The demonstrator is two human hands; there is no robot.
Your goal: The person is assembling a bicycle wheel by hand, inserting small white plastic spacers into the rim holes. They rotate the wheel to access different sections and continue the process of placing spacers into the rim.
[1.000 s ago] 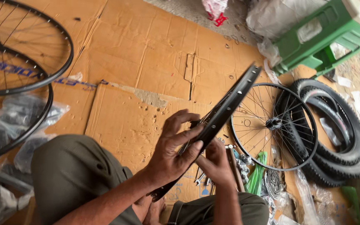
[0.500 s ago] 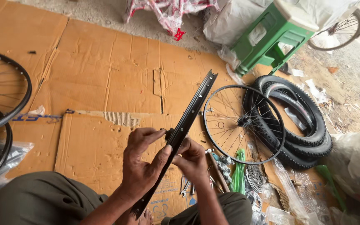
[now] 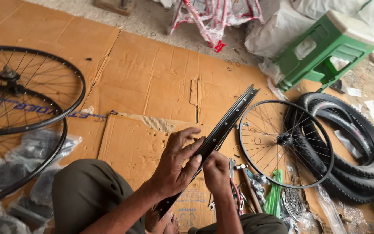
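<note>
The view had swung left since half a second earlier, revealing two spoked wheels (image 3: 22, 99) left of the bare black rim (image 3: 221, 130). Both hands stayed wrapped around that rim: left hand (image 3: 176, 167), right hand (image 3: 217, 173) beside it.

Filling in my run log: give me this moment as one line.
left hand: grips bare black rim | right hand: at rim's inner side | rim: held edge-on, tilted | nearby: spoked wheel, tyres, cardboard
</note>
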